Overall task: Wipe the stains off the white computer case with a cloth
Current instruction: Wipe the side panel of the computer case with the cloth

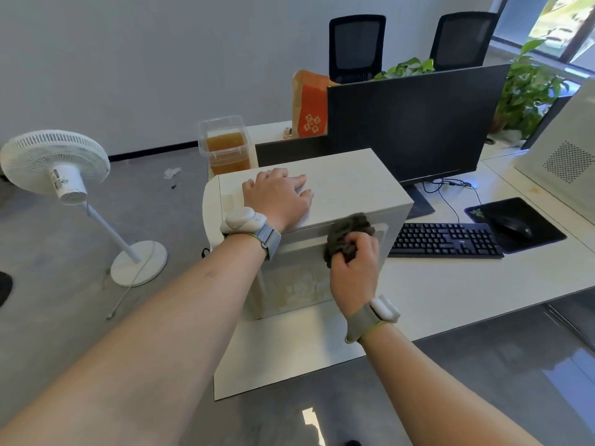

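Bunched tight in our right hand (354, 268), the dark grey cloth (349, 235) sits in a closed grip: fingers curled round the wad, pressing it against the near face of the white computer case (347, 185) just under its top edge. Our left hand (278, 196) lies flat on the case's top panel, fingers straight and slightly spread toward two o'clock, palm down and holding nothing. Both wrists carry grey straps with white devices. The case stands upright on the white desk (450, 284), near its left end, at about eleven o'clock from the cloth hand. Its top looks clean and pale; the near face shows a patchy yellowish stained area (302, 284) low down, at seven o'clock from the cloth. At three o'clock from the case a black keyboard (446, 239) lies on the desk, with a black mouse (513, 225) on a dark mat beyond it. A black monitor (415, 123) stands at one o'clock behind the case. On the floor at nine o'clock stands a white fan (54, 162).
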The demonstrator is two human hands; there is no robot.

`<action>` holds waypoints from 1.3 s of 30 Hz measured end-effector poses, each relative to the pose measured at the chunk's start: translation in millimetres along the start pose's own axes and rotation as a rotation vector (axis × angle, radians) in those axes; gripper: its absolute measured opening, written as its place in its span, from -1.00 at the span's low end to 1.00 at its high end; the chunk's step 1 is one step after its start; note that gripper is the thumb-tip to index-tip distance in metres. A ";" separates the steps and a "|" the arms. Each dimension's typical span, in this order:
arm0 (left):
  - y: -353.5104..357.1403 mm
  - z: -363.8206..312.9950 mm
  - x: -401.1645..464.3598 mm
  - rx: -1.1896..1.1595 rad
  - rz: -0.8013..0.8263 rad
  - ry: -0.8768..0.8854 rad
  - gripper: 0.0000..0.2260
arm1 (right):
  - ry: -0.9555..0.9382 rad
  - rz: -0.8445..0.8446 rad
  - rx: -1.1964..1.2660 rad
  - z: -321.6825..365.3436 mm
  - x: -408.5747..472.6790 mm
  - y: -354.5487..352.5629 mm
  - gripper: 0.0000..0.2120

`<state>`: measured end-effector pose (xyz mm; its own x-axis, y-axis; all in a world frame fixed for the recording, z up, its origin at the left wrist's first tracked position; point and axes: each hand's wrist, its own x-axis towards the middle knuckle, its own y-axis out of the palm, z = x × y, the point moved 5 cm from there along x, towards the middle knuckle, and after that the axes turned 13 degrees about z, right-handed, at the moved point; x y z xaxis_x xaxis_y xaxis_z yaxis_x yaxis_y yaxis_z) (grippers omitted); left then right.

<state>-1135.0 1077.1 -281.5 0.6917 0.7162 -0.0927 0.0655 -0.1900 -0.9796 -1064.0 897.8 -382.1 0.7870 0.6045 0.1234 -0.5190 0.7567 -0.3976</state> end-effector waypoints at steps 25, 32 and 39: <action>-2.0 -1.3 -3.9 -0.005 0.003 0.016 -0.61 | 0.733 0.235 0.064 -107.5 -0.6 5.5 -0.70; -0.2 -0.9 -1.6 -0.012 0.007 0.011 -0.62 | 0.798 0.340 -0.374 -133.1 -28.0 21.8 -0.59; 2.8 -1.2 1.3 -0.015 -0.011 -0.001 -0.63 | 0.791 0.634 -0.657 -189.3 -35.9 34.7 -0.26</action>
<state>-1133.1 1076.7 -284.2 0.6905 0.7187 -0.0816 0.0840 -0.1917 -0.9779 -1047.0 855.3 -572.4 0.5599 0.3294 -0.7602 -0.7989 -0.0286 -0.6008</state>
